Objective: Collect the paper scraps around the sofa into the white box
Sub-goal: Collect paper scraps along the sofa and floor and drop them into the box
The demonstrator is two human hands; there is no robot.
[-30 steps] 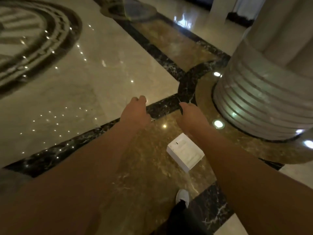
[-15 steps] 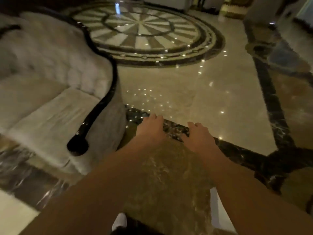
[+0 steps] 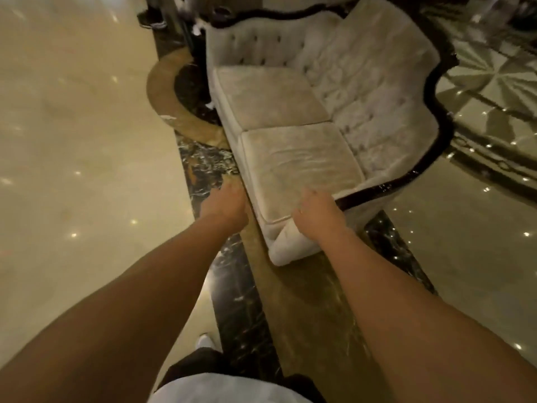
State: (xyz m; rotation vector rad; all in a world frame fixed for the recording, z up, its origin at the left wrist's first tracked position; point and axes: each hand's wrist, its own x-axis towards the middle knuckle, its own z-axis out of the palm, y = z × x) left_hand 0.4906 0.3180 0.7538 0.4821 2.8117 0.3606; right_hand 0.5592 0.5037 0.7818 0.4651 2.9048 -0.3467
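You stand on a polished marble floor (image 3: 87,141), pale cream to your left and speckled with reflected ceiling lights. A band of dark veined marble (image 3: 209,164) runs away from you, with a brown strip beside it. The pale tufted sofa (image 3: 305,135), trimmed in black, sits directly on this floor across that band. Near its far front corner, small white scraps (image 3: 170,117) lie on a curved brown inlay. Your white shoe (image 3: 205,341) rests on the floor below.
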